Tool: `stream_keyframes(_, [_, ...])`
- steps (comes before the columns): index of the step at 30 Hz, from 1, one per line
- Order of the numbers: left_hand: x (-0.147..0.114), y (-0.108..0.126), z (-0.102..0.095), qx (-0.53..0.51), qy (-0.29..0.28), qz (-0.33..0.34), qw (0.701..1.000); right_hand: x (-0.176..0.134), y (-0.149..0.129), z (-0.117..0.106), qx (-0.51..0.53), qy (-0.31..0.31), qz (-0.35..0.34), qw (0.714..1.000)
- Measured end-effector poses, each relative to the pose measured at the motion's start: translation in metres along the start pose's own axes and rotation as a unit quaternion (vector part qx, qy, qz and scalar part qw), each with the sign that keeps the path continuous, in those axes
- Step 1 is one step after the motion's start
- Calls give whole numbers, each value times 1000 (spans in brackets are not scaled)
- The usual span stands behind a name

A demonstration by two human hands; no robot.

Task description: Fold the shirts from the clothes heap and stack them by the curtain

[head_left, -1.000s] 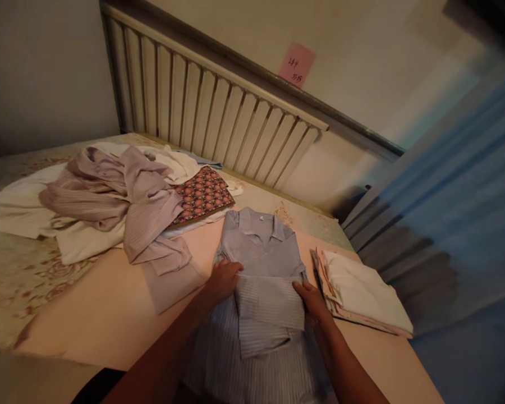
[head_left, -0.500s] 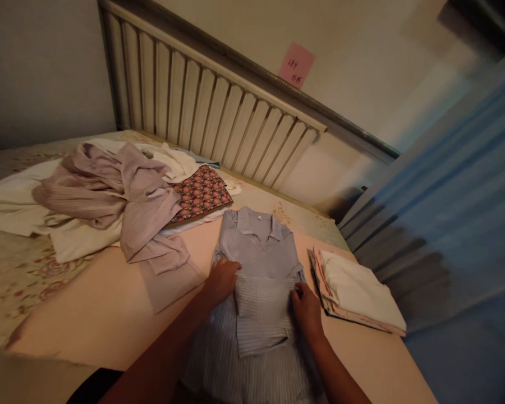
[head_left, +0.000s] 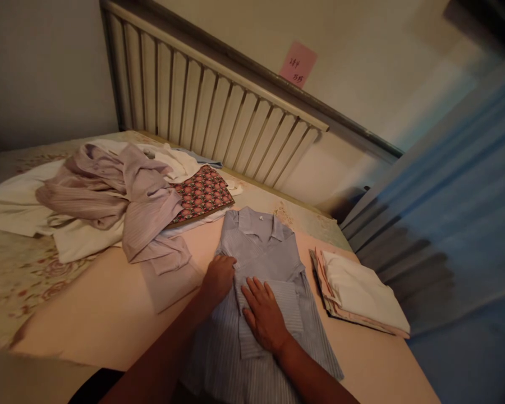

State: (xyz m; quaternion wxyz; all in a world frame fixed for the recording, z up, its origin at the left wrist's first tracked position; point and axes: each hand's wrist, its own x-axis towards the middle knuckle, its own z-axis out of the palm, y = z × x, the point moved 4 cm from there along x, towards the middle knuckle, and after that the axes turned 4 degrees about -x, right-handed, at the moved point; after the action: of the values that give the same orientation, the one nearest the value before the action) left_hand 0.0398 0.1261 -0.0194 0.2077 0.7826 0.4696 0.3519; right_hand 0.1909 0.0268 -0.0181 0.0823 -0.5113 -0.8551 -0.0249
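Observation:
A blue-grey striped shirt (head_left: 263,249) lies collar-away on the pink surface in front of me, its sleeves folded across the body. At its left edge my left hand (head_left: 219,279) is closed, with the fingers bent on the cloth below the shoulder. My right hand (head_left: 264,315) is open and lies flat on the folded sleeve part, fingers spread and pointing up and left. The lower front of the shirt spreads out under both forearms, and part of its left side is hidden by the left arm.
Left lies a crumpled pile with a mauve garment (head_left: 149,213) and white cloth (head_left: 19,196). Beside it is a dark red patterned cloth (head_left: 202,195). Folded clothes (head_left: 362,289) are stacked to the right. Behind stand a slatted headboard (head_left: 193,101) and a blue curtain (head_left: 458,235).
My right hand has left the shirt's right side and moved left, now flat on the folded sleeve. My left hand has shifted only slightly.

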Motion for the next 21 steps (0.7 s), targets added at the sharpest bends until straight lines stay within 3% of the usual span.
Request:
stream_keyframes(5, [-8, -6, -15, 20, 79, -37, 996, 0, 1, 1, -11, -4, 6, 1000])
stream_keyframes(12, [-58, -10, -25, 45, 95, -106, 989, 0, 0, -5, 19, 13, 21, 1000])
stream_keyframes(15, [-84, -4, -29, 59, 82, -163, 982, 0, 0, -7, 31, 18, 26, 999])
stream_keyframes(21, [-115, 18, -36, 97, -15, -257, 961, 0, 4, -1, 42, 37, 34, 998])
